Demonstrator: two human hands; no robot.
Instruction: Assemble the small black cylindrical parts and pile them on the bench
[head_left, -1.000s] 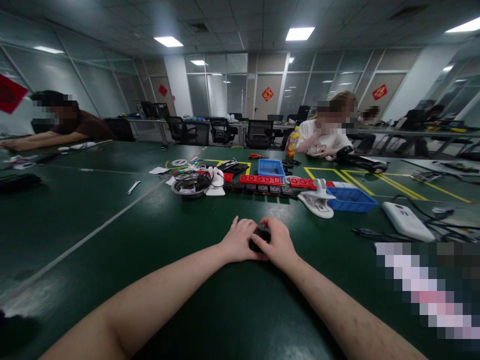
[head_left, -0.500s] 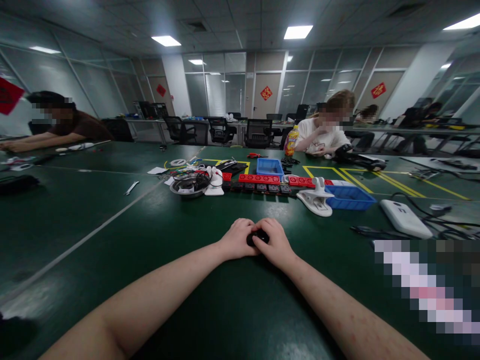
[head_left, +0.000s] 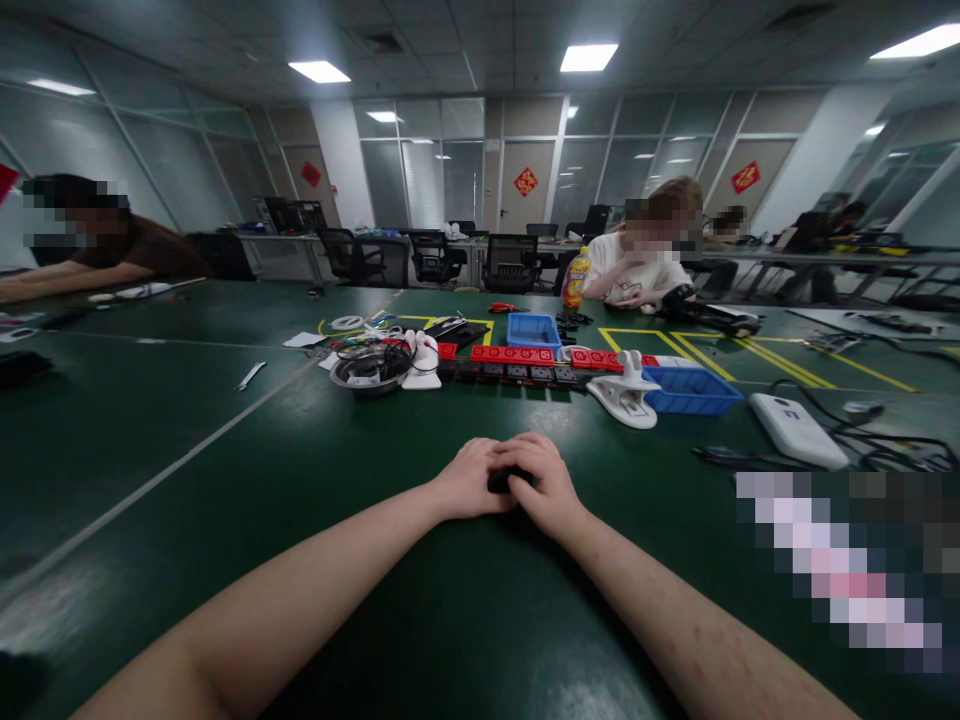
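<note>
We have the left hand (head_left: pixel 466 482) and the right hand (head_left: pixel 550 484) curled around a small black object (head_left: pixel 504 481), their fingers meeting over its far side, presumably so it cannot slip; they hide too much for us to identify it. It sits nearer us than the bowl (head_left: pixel 381 386) and to its right, at the tabletop (head_left: pixel 412 610), probably where both arms reach comfortably.
</note>
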